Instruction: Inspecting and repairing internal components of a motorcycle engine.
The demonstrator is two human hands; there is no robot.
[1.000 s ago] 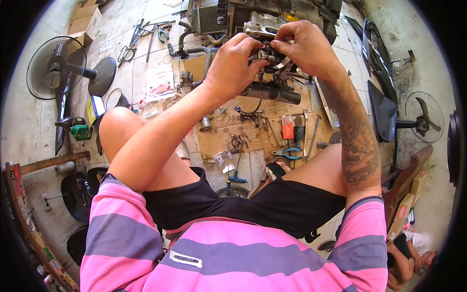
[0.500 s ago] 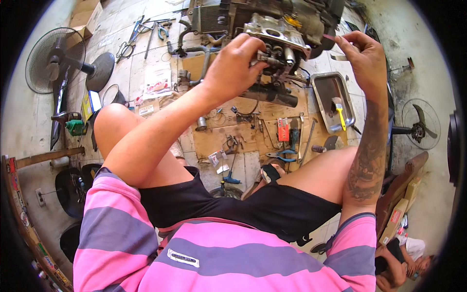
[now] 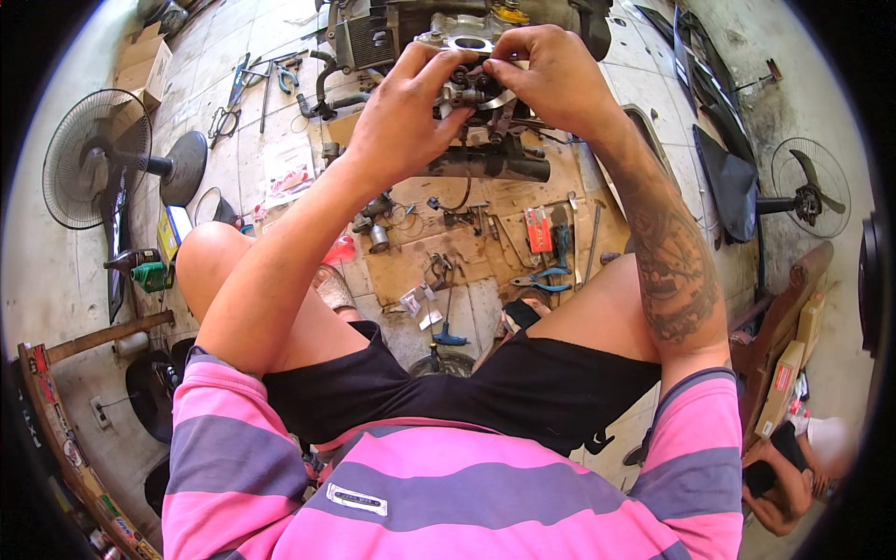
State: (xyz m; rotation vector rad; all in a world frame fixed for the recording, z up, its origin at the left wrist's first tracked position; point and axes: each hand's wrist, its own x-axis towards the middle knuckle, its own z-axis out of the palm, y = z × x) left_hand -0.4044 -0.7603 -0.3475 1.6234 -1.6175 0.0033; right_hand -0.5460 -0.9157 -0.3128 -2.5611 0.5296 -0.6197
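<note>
Gripping grimy grey metal carburetor [image 3: 471, 89]

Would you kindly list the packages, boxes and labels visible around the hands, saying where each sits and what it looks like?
Red packet: flat on the brown board below the hands, small red rectangle.
Cardboard box: far upper left on the tiled floor, plain brown, flaps open.
Yellow-and-blue box: on the floor beside the left knee, slim.
Tan cartons: stacked at the right, with red labels.
Shirt label: small white patch on the striped shirt.
</note>
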